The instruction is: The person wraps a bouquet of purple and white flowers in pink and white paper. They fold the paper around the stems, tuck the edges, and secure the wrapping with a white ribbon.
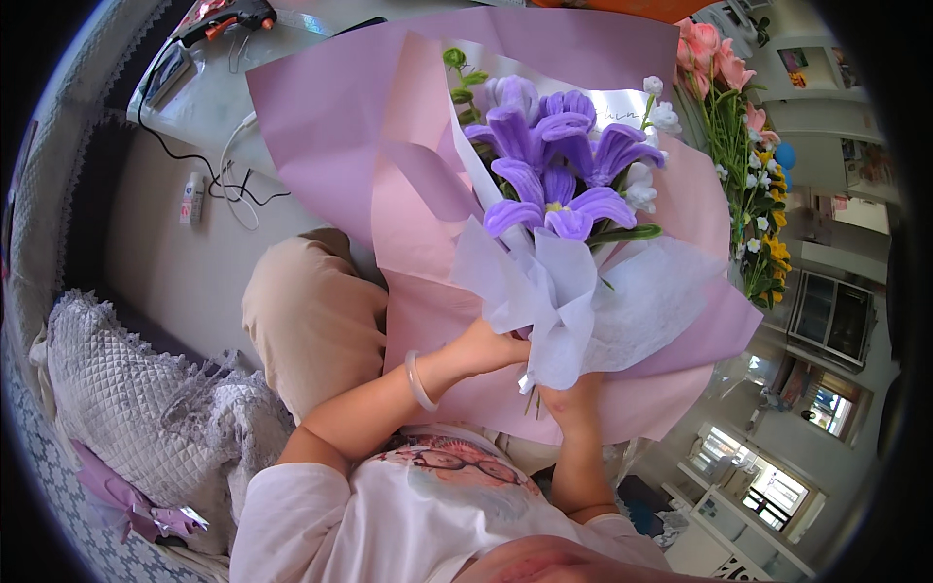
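Before me is a bouquet of purple fuzzy-stem lilies (557, 197) with small white blossoms (641, 186). White tissue paper (561, 306) gathers around its lower part. Pink wrapping paper (419, 226) and mauve wrapping paper (313, 131) spread behind and beneath it. At the bouquet's neck my left hand (503, 350), below a pale bangle, grips from the left, its fingertips tucked behind the tissue. My right hand (572, 393) reaches up under the tissue from the right; its fingers are hidden. Thin stem ends (533, 404) stick out between the wrists.
At upper left a hot glue gun (229, 20) lies on a white table (211, 102), with cables trailing off it. A small bottle (192, 198) stands below. Pink tulips (711, 58) and yellow flowers (776, 255) lie at right. A quilted cushion (146, 386) is at left.
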{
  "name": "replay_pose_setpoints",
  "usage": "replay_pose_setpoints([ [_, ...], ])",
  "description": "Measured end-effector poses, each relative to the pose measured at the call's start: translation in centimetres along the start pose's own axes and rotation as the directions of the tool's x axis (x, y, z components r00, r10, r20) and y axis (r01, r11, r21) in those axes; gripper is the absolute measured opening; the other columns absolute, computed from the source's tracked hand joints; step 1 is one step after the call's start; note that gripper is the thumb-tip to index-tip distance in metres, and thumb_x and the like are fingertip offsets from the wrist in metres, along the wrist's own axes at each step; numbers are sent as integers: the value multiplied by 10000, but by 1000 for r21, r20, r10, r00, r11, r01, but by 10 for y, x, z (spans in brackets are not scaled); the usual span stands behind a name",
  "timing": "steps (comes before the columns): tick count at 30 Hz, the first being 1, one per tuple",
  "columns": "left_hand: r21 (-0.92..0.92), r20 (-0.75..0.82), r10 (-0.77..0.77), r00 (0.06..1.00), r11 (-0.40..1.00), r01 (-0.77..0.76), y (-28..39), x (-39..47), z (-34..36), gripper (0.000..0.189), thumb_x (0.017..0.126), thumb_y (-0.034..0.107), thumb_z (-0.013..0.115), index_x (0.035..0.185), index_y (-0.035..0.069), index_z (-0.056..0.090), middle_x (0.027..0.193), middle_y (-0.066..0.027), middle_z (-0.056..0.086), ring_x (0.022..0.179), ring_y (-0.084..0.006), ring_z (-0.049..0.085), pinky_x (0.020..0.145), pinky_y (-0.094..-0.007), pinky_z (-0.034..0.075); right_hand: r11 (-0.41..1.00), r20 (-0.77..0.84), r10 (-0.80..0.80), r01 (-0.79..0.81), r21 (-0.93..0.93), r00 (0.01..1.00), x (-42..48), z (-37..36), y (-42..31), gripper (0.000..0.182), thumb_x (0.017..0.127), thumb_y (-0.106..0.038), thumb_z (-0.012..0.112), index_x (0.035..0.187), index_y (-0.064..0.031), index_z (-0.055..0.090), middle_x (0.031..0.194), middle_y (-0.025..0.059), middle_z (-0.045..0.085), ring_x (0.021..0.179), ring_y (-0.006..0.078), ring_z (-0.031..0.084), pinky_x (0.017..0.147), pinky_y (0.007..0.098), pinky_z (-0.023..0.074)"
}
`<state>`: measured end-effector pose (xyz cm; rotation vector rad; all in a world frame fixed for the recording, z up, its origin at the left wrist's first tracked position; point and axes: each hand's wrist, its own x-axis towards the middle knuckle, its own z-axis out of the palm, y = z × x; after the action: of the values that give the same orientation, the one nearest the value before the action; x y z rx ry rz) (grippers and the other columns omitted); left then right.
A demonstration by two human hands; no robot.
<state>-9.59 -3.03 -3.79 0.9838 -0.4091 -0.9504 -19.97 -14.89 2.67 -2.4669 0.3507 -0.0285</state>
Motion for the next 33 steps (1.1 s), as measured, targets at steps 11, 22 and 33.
replay_pose_setpoints([
  [11, -316, 133, -161, 978, 928, 196, 17, 3, -3, 481, 782, 108, 713, 1217, 4, 536, 1116, -73, 600, 995, -144, 556, 854, -292, 463, 1000, -190, -6, 3, -14, 982, 14, 1, -12, 402, 700, -102, 734, 1063, 15, 607, 1012, 198, 623, 947, 369, 600, 836, 411, 458],
  [22, -567, -193, -42, 980, 820, -77, 52, 13, -5, 469, 997, 332, 410, 1362, 39, 386, 1353, -71, 445, 1246, -177, 412, 1059, -362, 310, 991, -118, -4, 20, 135, 993, 11, -4, -4, 469, 723, -127, 738, 1133, 45, 588, 1066, 192, 614, 981, 330, 580, 881, 381, 442],
  [33, -695, -118, 4, 993, 714, -86, 58, 14, -3, 582, 986, 543, 223, 1374, 132, 361, 1351, -51, 443, 1260, -229, 419, 1061, -408, 325, 983, 19, -13, 9, 182, 1000, 8, -13, 21, 449, 739, -168, 747, 1133, -21, 590, 1105, 172, 599, 1018, 343, 560, 872, 398, 438],
])
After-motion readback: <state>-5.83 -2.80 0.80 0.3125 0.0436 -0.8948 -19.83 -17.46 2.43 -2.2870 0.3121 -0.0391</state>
